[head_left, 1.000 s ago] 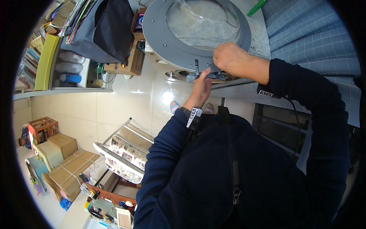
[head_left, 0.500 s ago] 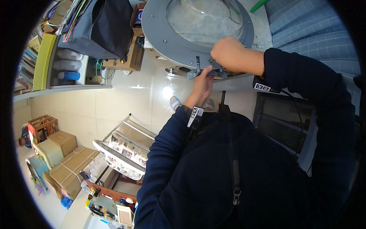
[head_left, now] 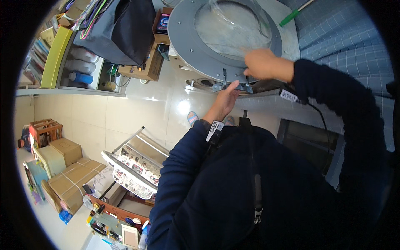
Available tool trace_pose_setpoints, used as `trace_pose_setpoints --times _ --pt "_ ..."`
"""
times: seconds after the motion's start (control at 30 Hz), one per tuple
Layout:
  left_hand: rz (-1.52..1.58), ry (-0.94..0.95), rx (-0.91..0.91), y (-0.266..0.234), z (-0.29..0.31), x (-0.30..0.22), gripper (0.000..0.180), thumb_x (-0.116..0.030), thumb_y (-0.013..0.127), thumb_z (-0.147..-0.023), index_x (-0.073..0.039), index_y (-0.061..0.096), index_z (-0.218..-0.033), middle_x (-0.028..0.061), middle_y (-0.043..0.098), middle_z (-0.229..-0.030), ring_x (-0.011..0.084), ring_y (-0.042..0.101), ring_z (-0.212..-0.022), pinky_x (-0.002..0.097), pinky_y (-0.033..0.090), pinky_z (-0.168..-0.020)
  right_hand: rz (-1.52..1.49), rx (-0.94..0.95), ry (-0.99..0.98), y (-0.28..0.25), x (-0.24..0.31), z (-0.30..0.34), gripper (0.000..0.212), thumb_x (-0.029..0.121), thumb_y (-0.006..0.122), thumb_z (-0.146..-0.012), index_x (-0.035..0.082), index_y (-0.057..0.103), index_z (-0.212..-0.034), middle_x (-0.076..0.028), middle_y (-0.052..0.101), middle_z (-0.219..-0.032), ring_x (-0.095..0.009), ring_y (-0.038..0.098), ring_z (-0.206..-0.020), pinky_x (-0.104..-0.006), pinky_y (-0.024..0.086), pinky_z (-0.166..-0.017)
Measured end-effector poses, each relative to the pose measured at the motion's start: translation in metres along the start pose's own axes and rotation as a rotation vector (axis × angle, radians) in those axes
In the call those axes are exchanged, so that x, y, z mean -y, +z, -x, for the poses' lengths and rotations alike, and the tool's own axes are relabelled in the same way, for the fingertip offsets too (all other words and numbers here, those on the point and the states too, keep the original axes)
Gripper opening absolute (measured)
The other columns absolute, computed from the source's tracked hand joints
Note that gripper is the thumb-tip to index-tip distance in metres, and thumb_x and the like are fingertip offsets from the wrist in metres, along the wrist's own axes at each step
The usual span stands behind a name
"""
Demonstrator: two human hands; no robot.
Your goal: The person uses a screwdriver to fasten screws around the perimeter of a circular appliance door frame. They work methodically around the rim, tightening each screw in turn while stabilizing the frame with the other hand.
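So I was watching this through the head cam, nowhere near the room. Biggest thing going was the blue checked cloth curtain (head_left: 346, 46), hanging off to the right of the right hand. The pale mottled tabletop (head_left: 291, 43) showed just beyond that same hand, and on it, ahead of both hands, lay the wide grey ring-shaped door frame with a clear domed window (head_left: 182, 35). It was laid flat, I'd guess so its near rim could be worked from above.

The left hand (head_left: 226, 102) had hold of the grey metal hinge bracket (head_left: 246, 88) at that near rim: thumb on top, fingers tucked out of sight. Looked to me like it was steadying the piece there. The right hand (head_left: 264, 64) was curled up almost into a fist just above the bracket, fingertips down at the rim. Couldn't tell if it pinched anything small.

The green-handled tool with a thin shaft (head_left: 289, 18) lay beyond the right hand, probably parked there to be within reach. Smallest were the silver round bolt heads (head_left: 191, 50) dotted around the ring.
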State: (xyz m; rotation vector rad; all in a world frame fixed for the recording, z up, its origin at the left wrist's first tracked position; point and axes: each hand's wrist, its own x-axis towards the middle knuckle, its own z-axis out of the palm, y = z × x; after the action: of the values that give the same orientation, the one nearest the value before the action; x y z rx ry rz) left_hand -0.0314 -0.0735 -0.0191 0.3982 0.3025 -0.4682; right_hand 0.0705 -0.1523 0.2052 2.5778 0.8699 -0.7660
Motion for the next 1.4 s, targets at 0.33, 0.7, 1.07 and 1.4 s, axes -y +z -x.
trace_pose_setpoints --times 0.33,0.7,1.07,1.4 --pt "-0.329 0.251 -0.186 -0.016 0.033 -0.093 0.054 -0.052 0.048 -0.095 -0.005 0.049 -0.122 0.007 0.062 -0.109 0.0176 0.056 -0.101 0.0354 0.041 -0.095 0.19 -0.501 -0.392 0.01 0.016 -0.011 0.012 0.02 0.063 -0.073 0.01 0.068 -0.07 -0.012 0.067 -0.07 -0.029 0.067 -0.069 -0.0399 0.052 -0.059" --pt "-0.422 0.143 -0.275 -0.01 0.021 -0.106 0.045 -0.044 0.052 -0.095 0.0 0.052 -0.104 0.0116 0.064 -0.093 0.0184 0.066 -0.077 0.0282 0.054 -0.068 0.226 -0.547 -0.423 0.023 0.019 -0.019 0.01 0.014 0.06 -0.07 0.007 0.067 -0.067 -0.012 0.066 -0.067 -0.028 0.067 -0.067 -0.0384 0.051 -0.055" --pt "-0.407 0.102 -0.26 -0.014 0.021 -0.108 0.047 -0.042 0.047 -0.097 0.001 0.052 -0.115 0.0168 0.067 -0.102 0.0245 0.068 -0.089 0.0335 0.052 -0.077 0.378 -0.667 -0.581 0.02 0.024 -0.026 0.009 0.015 0.062 -0.065 0.009 0.066 -0.059 -0.009 0.063 -0.062 -0.025 0.065 -0.065 -0.0364 0.05 -0.057" --pt "-0.49 0.208 -0.33 -0.014 0.013 -0.101 0.044 -0.04 0.049 -0.097 0.003 0.056 -0.105 0.0141 0.069 -0.092 0.0191 0.069 -0.074 0.0254 0.054 -0.065 0.383 -0.559 -0.578 0.017 0.022 -0.027 0.009 0.014 0.06 -0.068 0.005 0.062 -0.068 -0.006 0.058 -0.067 -0.022 0.06 -0.071 -0.0338 0.044 -0.064"
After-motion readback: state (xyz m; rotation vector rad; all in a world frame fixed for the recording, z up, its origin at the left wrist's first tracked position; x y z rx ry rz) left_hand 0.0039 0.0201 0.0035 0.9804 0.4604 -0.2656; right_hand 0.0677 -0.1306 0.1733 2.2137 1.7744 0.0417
